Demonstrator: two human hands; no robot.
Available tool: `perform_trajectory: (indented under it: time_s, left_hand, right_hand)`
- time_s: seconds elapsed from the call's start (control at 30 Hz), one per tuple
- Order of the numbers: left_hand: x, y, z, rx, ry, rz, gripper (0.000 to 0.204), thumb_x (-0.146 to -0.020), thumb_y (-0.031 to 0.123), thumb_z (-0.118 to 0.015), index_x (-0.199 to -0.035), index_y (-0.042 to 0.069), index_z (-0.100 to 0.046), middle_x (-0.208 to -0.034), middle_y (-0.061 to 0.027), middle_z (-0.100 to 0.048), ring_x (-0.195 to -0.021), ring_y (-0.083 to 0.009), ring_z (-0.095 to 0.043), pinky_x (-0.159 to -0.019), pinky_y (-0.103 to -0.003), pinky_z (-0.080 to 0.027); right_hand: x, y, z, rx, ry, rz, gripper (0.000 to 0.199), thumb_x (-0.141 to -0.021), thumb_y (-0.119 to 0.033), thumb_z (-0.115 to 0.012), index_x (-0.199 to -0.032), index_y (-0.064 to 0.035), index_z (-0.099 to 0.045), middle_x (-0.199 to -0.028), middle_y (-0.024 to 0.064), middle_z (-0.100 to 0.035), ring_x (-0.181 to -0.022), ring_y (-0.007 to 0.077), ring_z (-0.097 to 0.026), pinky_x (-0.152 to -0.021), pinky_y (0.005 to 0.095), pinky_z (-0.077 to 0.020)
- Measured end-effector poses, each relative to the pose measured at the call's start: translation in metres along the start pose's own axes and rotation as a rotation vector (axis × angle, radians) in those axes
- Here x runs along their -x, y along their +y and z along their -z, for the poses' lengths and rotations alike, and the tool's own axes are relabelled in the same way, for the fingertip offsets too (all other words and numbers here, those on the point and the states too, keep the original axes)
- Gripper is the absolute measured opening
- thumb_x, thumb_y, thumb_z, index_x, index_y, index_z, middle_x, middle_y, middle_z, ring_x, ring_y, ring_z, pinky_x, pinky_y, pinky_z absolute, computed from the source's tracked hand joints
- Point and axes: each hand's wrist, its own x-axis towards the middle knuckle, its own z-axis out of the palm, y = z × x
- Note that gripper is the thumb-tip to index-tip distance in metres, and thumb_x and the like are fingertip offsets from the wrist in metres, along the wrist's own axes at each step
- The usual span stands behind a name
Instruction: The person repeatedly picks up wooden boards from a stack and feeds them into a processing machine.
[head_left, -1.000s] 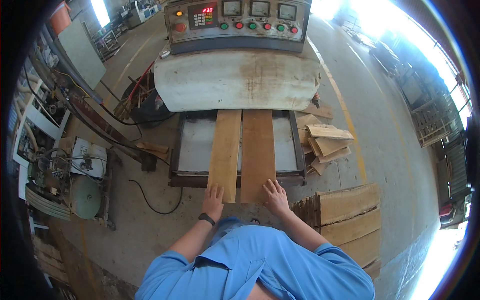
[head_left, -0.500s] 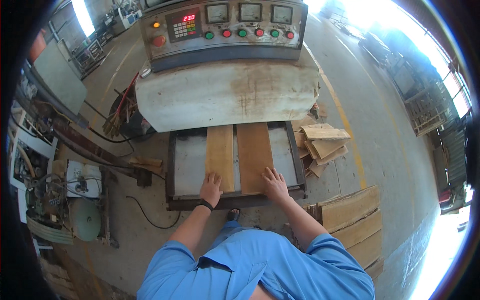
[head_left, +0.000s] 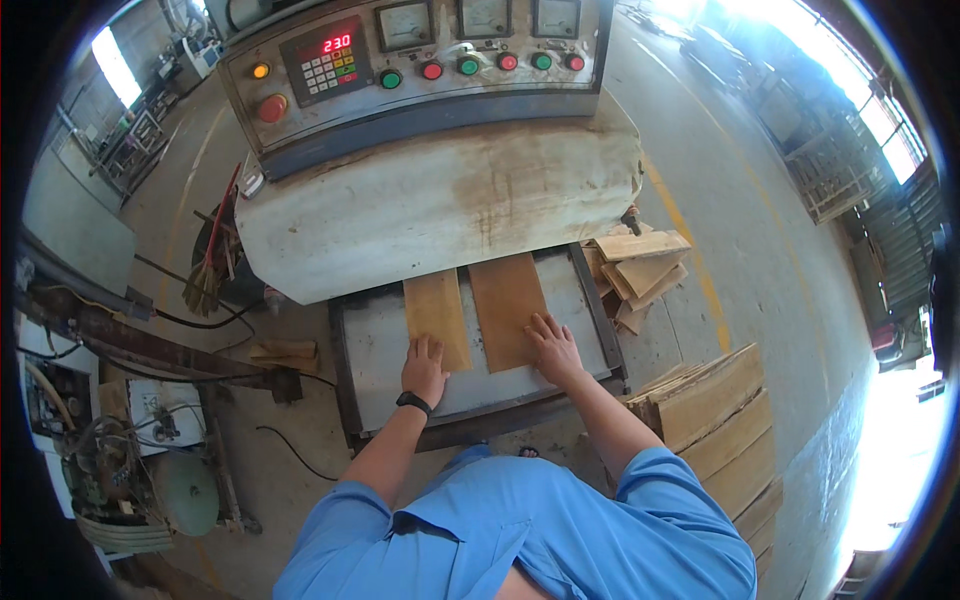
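Boards: from the head view I see two flat wooden boards lying side by side on the machine's feed table (head_left: pixel 370 350), their far ends already under the curved metal hood (head_left: pixel 440 215).
Left board (head_left: pixel 436 318): narrower and paler, near end just ahead of my left hand.
Right board (head_left: pixel 508 308): wider and browner, apart from the left one by a thin gap.
Left hand (head_left: pixel 424 368): flat, fingers spread, fingertips on the near end of the left board; a dark wrist band sits behind it. Grip: open palm, pressing, holding nothing.
Right hand (head_left: pixel 553 348): flat on the near right corner of the right board. Grip: likewise spread wide, nothing clasped.
Control panel (head_left: pixel 410 65): above the hood, with a red number display, keypad, dials and a row of coloured buttons.
Stacked boards (head_left: pixel 705 400): a pile on the floor at my right, near the table's corner.
Offcuts (head_left: pixel 635 265): loose pieces heaped beside the table's far right edge.
Left surroundings: cables and machinery, too cluttered to name.
Risk, fingers: both hands lie near the hood's mouth; I judge they could be drawn close to it if they ride the boards inward.
Risk, skew: uneven pressure might turn one board against the other and jam them.
Risk, footing: the pile at my right could catch a step.
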Motion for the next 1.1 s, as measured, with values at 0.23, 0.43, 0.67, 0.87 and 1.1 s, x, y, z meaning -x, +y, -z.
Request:
perform_trajectory:
  time_s: [0.23,0.43,0.67,0.87,1.1]
  left_hand:
    - [-0.028,-0.013,0.002,0.022,0.058,-0.021,0.063,-0.079,0.021,-0.085,-0.137,0.007,-0.063,-0.151,-0.0152,-0.044,-0.141,-0.0399,-0.042,-0.113,-0.044,-0.047]
    - [-0.053,-0.024,-0.007,0.061,0.128,-0.09,0.064,-0.078,0.02,-0.086,-0.136,0.006,-0.061,-0.147,-0.0209,-0.048,-0.137,-0.0431,-0.046,-0.112,-0.048,-0.046]
    - [-0.048,-0.012,-0.01,0.053,0.088,-0.195,0.063,-0.085,0.021,-0.082,-0.14,-0.001,-0.058,-0.154,-0.0247,-0.044,-0.142,-0.0447,-0.042,-0.12,-0.05,-0.036]
    - [0.039,0.074,-0.02,0.255,-0.164,-0.376,0.05,-0.093,0.019,-0.074,-0.138,0.002,-0.06,-0.15,-0.0249,-0.048,-0.138,-0.0433,-0.046,-0.117,-0.05,-0.039]
    - [0.166,0.181,-0.066,0.45,-0.437,-0.744,0.047,-0.087,0.02,-0.076,-0.13,0.002,-0.066,-0.135,-0.0179,-0.062,-0.127,-0.0369,-0.057,-0.11,-0.045,-0.046]
  right_hand:
    - [-0.012,-0.018,-0.025,0.027,0.219,-0.175,0.073,-0.088,-0.014,-0.07,-0.156,-0.0166,-0.045,-0.169,0.0158,-0.027,-0.157,0.0408,-0.022,-0.125,0.0517,-0.0274]
    - [0.034,-0.045,-0.037,-0.164,0.285,-0.26,0.074,-0.084,-0.023,-0.078,-0.152,-0.0142,-0.05,-0.167,0.0171,-0.029,-0.154,0.0405,-0.028,-0.122,0.0508,-0.032]
    - [0.157,-0.04,-0.072,-0.279,0.525,-0.368,0.055,-0.086,-0.015,-0.073,-0.139,-0.0098,-0.059,-0.155,0.0165,-0.046,-0.145,0.038,-0.043,-0.117,0.0494,-0.0399]
    - [0.306,-0.061,-0.117,-0.336,0.578,-0.659,0.051,-0.088,-0.017,-0.072,-0.138,-0.0104,-0.061,-0.152,0.0162,-0.049,-0.14,0.038,-0.048,-0.115,0.0487,-0.0418]
    - [0.489,-0.116,-0.203,-0.69,0.446,-1.065,0.048,-0.089,-0.022,-0.071,-0.135,-0.0079,-0.064,-0.141,0.0181,-0.058,-0.125,0.0369,-0.06,-0.105,0.0449,-0.0499]
